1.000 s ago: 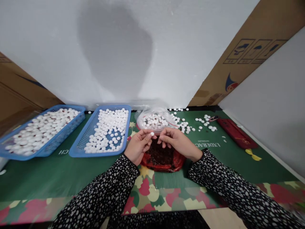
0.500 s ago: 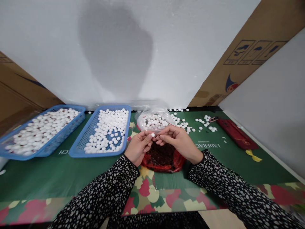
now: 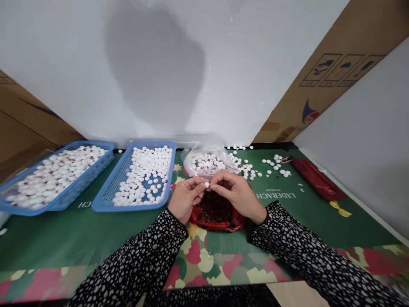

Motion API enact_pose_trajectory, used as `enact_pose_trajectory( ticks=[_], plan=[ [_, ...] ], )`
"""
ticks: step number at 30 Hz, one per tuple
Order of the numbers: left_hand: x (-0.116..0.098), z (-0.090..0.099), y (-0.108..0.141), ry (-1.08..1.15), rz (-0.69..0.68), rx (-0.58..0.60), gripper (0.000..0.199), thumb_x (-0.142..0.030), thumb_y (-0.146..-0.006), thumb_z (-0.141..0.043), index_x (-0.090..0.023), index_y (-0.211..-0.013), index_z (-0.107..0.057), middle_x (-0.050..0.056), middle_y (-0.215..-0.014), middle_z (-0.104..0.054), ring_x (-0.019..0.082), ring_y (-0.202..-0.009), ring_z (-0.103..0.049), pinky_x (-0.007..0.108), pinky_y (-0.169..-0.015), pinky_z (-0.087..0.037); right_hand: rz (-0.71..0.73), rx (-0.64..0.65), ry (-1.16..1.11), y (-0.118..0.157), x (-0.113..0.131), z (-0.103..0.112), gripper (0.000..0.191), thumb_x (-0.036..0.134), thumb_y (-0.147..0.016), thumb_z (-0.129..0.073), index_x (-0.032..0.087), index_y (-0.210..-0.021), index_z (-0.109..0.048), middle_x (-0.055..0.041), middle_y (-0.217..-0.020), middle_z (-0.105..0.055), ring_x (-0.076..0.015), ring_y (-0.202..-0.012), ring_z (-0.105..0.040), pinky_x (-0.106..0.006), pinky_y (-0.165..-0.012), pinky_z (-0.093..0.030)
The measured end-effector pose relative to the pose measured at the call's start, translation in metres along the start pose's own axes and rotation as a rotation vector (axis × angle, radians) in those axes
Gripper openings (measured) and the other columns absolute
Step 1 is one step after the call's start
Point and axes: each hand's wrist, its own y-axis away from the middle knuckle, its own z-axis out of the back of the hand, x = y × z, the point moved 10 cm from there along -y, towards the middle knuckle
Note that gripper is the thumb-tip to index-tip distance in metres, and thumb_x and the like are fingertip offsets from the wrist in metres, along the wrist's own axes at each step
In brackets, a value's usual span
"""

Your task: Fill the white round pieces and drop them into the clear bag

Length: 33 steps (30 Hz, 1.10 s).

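Observation:
A small white ball (image 3: 207, 184) is pinched between the fingertips of both hands. My left hand (image 3: 186, 197) grips it from the left, thumb and fingers closed. From the right, my right hand (image 3: 238, 194) closes thumb and forefinger on the same ball. Below the hands lies a red bag (image 3: 200, 221) with a dark, sticky-looking mass (image 3: 219, 209) in it, partly hidden by the fingers. Just behind the hands, a clear plastic bag (image 3: 191, 155) holds many white balls (image 3: 207, 164).
Two blue baskets, one further left (image 3: 73, 192) and one nearer (image 3: 105, 198), hold many white balls. Loose balls (image 3: 247, 170) lie scattered right of the clear bag. A red phone case (image 3: 316, 179) lies at right on the green cloth (image 3: 287, 226). A white panel (image 3: 230, 85) stands behind.
My right hand has shifted slightly left, and its fingertips have closed in on the ball. The ball sits a little lower and further right, now between both hands.

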Motion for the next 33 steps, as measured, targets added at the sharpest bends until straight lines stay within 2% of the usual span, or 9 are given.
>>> enact_pose_trajectory(
  ticks=[6,14,17,20,22,24,27,30,33],
  plan=[
    [-0.003,0.001,0.001,-0.035,-0.039,-0.005,0.026,-0.031,-0.065,-0.082,-0.01,-0.08,-0.075,0.004,-0.062,-0.062,0.004,-0.047,-0.041,0.015,-0.038,-0.021,-0.075,0.035,-0.122,0.003,-0.007,-0.007,0.006,0.027,-0.089,-0.062,0.021,-0.087,-0.063,-0.0006,-0.085,-0.067,-0.0156,-0.081,-0.062,-0.032,-0.079,-0.048],
    [-0.006,-0.001,0.004,-0.073,-0.063,-0.002,0.025,-0.031,-0.067,-0.08,-0.011,-0.08,-0.073,0.004,-0.064,-0.064,0.004,-0.047,-0.041,0.015,-0.038,-0.021,-0.08,-0.042,-0.182,0.006,-0.009,-0.005,0.013,0.03,-0.087,-0.066,0.024,-0.096,-0.061,0.0006,-0.082,-0.066,-0.0154,-0.075,-0.064,-0.03,-0.072,-0.051],
    [-0.006,-0.004,0.003,-0.088,-0.046,0.02,0.026,-0.032,-0.067,-0.081,-0.01,-0.074,-0.069,0.003,-0.062,-0.062,0.003,-0.046,-0.04,0.014,-0.038,-0.022,0.016,-0.004,-0.051,0.004,0.005,-0.007,0.017,0.026,-0.091,-0.061,0.027,-0.107,-0.065,-0.001,-0.091,-0.068,-0.0161,-0.084,-0.065,-0.033,-0.08,-0.05],
    [-0.005,-0.007,0.003,-0.097,-0.008,0.036,0.031,-0.039,-0.07,-0.078,-0.013,-0.076,-0.061,0.0,-0.062,-0.061,0.002,-0.041,-0.037,0.014,-0.035,-0.019,0.115,0.031,0.132,-0.001,0.017,-0.007,0.016,0.024,-0.092,-0.059,0.027,-0.105,-0.069,-0.0015,-0.092,-0.069,-0.0168,-0.087,-0.064,-0.033,-0.083,-0.049],
    [-0.006,-0.007,0.003,-0.129,0.002,0.024,0.033,-0.046,-0.077,-0.07,-0.016,-0.082,-0.057,-0.002,-0.061,-0.061,0.002,-0.036,-0.035,0.014,-0.032,-0.016,0.104,-0.013,0.207,-0.007,0.013,0.0,0.015,0.026,-0.091,-0.06,0.025,-0.103,-0.069,-0.0014,-0.086,-0.069,-0.0164,-0.079,-0.064,-0.031,-0.075,-0.05],
    [-0.007,-0.004,0.004,-0.171,0.0,-0.001,0.034,-0.051,-0.084,-0.059,-0.018,-0.08,-0.053,-0.006,-0.051,-0.052,0.002,-0.03,-0.028,0.015,-0.031,-0.012,0.072,-0.09,0.27,-0.014,0.006,0.013,0.021,0.025,-0.09,-0.06,0.025,-0.11,-0.066,-0.0017,-0.084,-0.069,-0.0164,-0.072,-0.064,-0.03,-0.07,-0.051],
    [-0.009,0.001,0.004,-0.162,0.013,-0.029,0.028,-0.044,-0.087,-0.053,-0.019,-0.076,-0.051,-0.01,-0.045,-0.036,0.003,-0.033,-0.019,0.016,-0.032,-0.012,0.102,-0.14,0.411,-0.018,0.005,0.025,0.042,0.018,-0.089,-0.058,0.026,-0.13,-0.053,-0.0052,-0.1,-0.07,-0.0177,-0.077,-0.065,-0.034,-0.075,-0.052],
    [-0.014,0.001,0.003,-0.082,-0.032,-0.016,0.009,-0.019,-0.076,-0.059,-0.018,-0.079,-0.051,-0.007,-0.059,-0.046,0.004,-0.044,-0.032,0.015,-0.04,-0.026,0.194,0.058,0.598,-0.011,0.008,0.003,0.032,0.015,-0.092,-0.053,0.025,-0.121,-0.061,-0.0076,-0.106,-0.068,-0.0211,-0.09,-0.064,-0.039,-0.083,-0.051],
    [-0.018,-0.002,0.003,-0.099,-0.106,0.023,0.013,-0.012,-0.07,-0.061,-0.017,-0.08,-0.053,-0.001,-0.075,-0.056,0.007,-0.059,-0.046,0.017,-0.051,-0.037,0.227,0.35,0.752,0.006,-0.004,-0.034,0.022,0.013,-0.089,-0.057,0.021,-0.106,-0.068,-0.0094,-0.102,-0.068,-0.0257,-0.095,-0.063,-0.043,-0.084,-0.052]
  ],
)
